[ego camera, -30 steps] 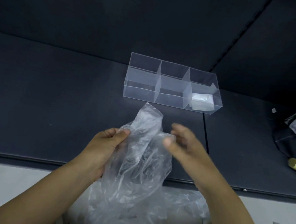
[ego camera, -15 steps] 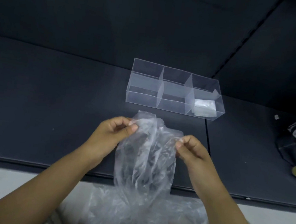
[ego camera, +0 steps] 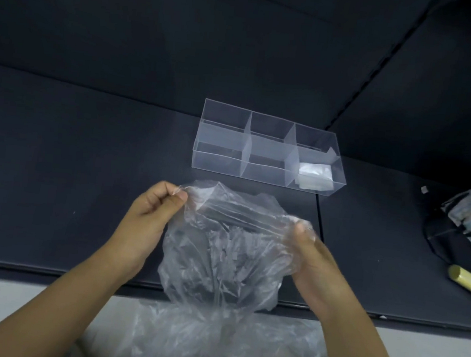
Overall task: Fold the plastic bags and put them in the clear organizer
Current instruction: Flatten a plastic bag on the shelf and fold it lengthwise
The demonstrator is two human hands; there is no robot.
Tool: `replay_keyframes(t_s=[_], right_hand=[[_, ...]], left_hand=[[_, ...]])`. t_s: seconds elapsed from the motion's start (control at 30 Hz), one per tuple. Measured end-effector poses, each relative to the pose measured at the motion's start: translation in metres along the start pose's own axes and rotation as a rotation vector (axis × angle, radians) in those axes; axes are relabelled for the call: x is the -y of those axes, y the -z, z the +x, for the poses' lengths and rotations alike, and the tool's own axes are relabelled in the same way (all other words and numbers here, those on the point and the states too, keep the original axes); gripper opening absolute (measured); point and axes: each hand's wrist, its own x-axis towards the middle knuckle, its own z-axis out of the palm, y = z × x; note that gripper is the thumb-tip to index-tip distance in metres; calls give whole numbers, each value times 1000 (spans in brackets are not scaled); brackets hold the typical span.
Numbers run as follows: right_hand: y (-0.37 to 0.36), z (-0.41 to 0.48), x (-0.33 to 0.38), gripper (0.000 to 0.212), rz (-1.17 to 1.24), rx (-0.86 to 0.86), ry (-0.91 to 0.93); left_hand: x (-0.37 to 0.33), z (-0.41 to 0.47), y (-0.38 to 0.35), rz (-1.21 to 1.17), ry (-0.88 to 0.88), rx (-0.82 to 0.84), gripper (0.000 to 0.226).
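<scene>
One folded bag lay in the right end of the organizer; nothing showed in its other compartments. A second bag hung spread in the air over the near edge of the counter, just short of the organizer and not yet folded. The left hand pinched one top corner between thumb and curled fingers, and the right hand gripped the other, its fingertips veiled by film. A heap of more bags lay below, so the job looked barely begun.
</scene>
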Motion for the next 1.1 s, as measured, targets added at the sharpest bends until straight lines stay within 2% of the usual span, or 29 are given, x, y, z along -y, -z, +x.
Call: replay_keyframes(t_s=[0.07, 0.17, 0.3, 0.37, 0.43, 0.47, 0.53, 0.6, 0.63, 0.7, 0.73, 0.77, 0.83, 0.93, 1.0, 1.1], right_hand=[[-4, 4, 0, 45, 5, 29, -9], [-2, 9, 1, 26, 31, -56, 79], [-4, 6, 12, 22, -1, -112, 189], [-10, 1, 22, 38, -111, -159, 255], [-17, -2, 33, 54, -212, -194, 326], [-22, -4, 39, 53, -240, -196, 351], [-28, -4, 48, 38, -268, -152, 360], [-36, 0, 54, 23, -283, -48, 323], [-41, 3, 55, 19, -293, 22, 301], [-52, 8, 58, 13, -306, 164, 259], [-55, 12, 58, 12, -315, 215, 238], [-56, 16, 58, 14, -337, 232, 220], [-49, 23, 59, 24, -416, 173, 195], [-19, 24, 59, 46, -456, 73, 222], [3, 18, 53, 44, -469, 176, 207], [15, 13, 32, 38, -617, 310, 60]], left_hand=[[2, 0, 2, 31, 24, -22, 21], [6, 0, 6, 75, 63, -112, 23], [8, 0, 8, 143, 112, -187, 26], [9, 0, 8, 217, 211, -166, 27], [9, -1, 10, 399, 270, -181, 24], [7, -1, 11, 526, 241, -220, 23], [-5, -3, 10, 670, 63, -245, 27], [-22, -3, 2, 655, -32, -89, 48], [-30, -2, -5, 612, -4, 48, 55], [-40, 0, -23, 462, 151, 329, 53], [-43, 2, -30, 358, 229, 418, 45], [-42, 4, -35, 263, 285, 436, 38], [-37, 9, -38, 183, 339, 283, 27], [-20, 16, -25, 178, 354, 13, 23], [-8, 20, -14, 158, 373, -73, 23], [7, 23, -2, 160, 399, -154, 27]])
